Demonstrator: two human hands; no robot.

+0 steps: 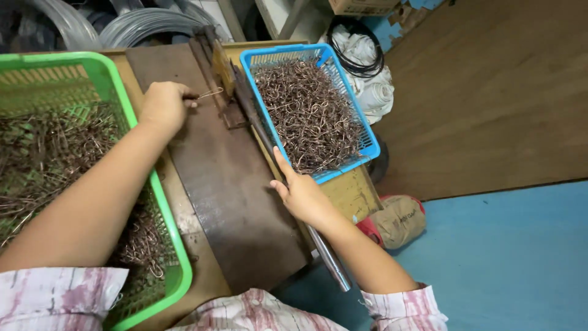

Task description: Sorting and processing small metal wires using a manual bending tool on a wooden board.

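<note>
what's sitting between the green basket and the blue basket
In the head view, a dark metal plate with a long lever handle lies between the green basket and blue basket.

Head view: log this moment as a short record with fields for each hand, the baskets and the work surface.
left hand: left hand pinches a thin bent wire piece against the dark metal jig
right hand: right hand grips the long metal lever handle
left basket: green plastic basket, full of wire pieces
right basket: blue plastic basket, piled with bent wire hooks
surface: rusty metal plate on a wooden bench
</note>
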